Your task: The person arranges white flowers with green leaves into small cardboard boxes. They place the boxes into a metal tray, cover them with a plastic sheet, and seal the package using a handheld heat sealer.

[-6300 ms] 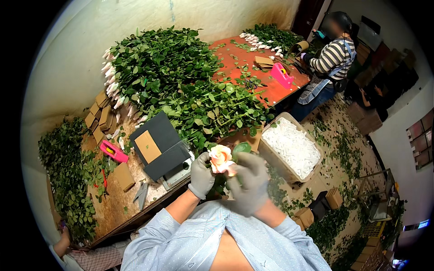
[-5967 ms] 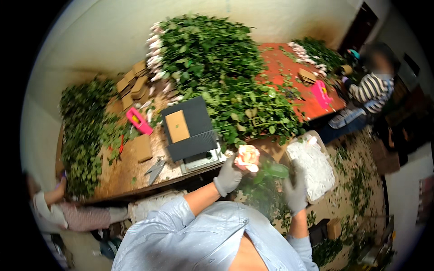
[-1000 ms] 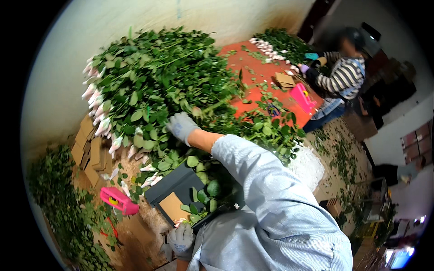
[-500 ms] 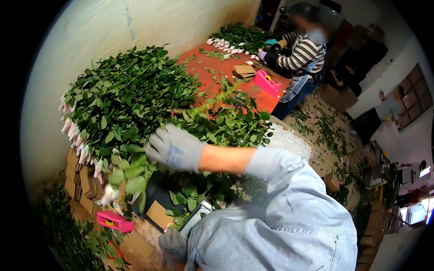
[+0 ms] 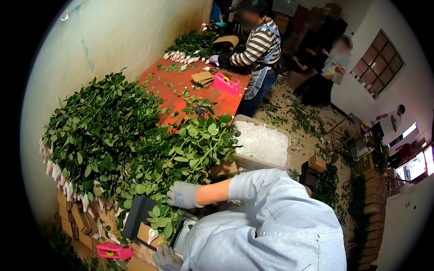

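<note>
My right hand (image 5: 183, 195), in a grey glove, has curled fingers over leafy rose stems (image 5: 166, 218) lying across a dark folded board (image 5: 137, 212). On that board are a piece of tan cardboard (image 5: 143, 231) and a white-wrapped bud (image 5: 153, 234). Low in the picture, my gloved left hand (image 5: 165, 258) is closed at the board's near edge, just below the bud; what its fingers grip is hidden. A pink tape dispenser (image 5: 113, 251) lies left of it. Behind both hands, a big pile of stems (image 5: 97, 126) with wrapped heads covers much of the bench.
A plastic bin (image 5: 260, 142) of white sleeves stands right of the bench. A co-worker (image 5: 258, 54) in stripes works at the red tabletop (image 5: 158, 86) with cardboard pieces and another dispenser (image 5: 226, 83). Other people (image 5: 334, 67) are across the leaf-strewn floor, near stacked boxes (image 5: 375, 221).
The peach rose seen in my hands earlier is out of sight. My right hand has moved from the pile down to the board, where a wrapped bud and stems now lie. The view has swung rightward.
</note>
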`<control>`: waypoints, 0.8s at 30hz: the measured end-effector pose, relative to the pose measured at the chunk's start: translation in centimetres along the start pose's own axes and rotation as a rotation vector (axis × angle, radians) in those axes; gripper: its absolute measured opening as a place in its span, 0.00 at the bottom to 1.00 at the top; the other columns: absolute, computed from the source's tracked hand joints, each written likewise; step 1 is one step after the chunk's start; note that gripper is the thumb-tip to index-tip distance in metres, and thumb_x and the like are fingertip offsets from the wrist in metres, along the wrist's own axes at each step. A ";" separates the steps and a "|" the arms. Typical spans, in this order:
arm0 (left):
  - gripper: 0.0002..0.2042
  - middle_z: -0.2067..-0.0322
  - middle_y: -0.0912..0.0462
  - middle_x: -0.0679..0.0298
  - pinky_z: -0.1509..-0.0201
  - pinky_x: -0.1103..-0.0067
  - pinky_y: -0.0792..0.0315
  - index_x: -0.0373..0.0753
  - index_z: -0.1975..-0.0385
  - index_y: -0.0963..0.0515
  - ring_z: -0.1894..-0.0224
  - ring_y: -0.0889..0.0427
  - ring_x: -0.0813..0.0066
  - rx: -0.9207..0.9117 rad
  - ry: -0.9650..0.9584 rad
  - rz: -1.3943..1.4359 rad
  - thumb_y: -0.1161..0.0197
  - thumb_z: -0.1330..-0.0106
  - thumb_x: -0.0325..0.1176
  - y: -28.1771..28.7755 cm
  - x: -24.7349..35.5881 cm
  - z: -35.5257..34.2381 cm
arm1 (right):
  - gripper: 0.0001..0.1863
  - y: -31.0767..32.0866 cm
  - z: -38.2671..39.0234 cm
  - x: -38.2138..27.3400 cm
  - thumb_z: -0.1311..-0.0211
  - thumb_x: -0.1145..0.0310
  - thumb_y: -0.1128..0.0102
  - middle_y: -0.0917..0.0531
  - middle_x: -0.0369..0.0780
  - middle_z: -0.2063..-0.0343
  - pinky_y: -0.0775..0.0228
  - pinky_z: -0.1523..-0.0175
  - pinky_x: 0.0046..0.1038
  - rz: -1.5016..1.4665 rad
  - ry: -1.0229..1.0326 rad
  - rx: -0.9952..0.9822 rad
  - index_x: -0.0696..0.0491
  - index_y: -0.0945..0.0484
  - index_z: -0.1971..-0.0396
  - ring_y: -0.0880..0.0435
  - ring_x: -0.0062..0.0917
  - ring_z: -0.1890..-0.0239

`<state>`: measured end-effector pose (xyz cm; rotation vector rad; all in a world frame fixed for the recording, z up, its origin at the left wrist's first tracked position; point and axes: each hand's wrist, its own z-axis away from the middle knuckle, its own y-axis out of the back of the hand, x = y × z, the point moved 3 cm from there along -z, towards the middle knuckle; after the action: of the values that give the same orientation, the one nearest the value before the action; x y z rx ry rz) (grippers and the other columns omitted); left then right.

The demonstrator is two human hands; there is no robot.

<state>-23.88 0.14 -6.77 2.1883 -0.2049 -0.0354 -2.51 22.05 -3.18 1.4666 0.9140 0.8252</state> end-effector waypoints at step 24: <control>0.15 0.54 0.20 0.67 0.56 0.66 0.29 0.43 0.54 0.17 0.56 0.23 0.65 -0.217 0.300 0.133 0.36 0.42 0.33 1.9 0.8 -0.1 | 0.18 7.7 -5.4 -6.7 0.41 0.67 0.41 0.21 0.40 0.55 0.29 0.49 0.36 -0.019 0.175 -0.183 0.49 0.23 0.49 0.22 0.34 0.48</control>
<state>-23.31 -0.98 -5.13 1.9311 -0.1672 0.3291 -9.64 18.24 5.00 1.2399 0.9547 1.0083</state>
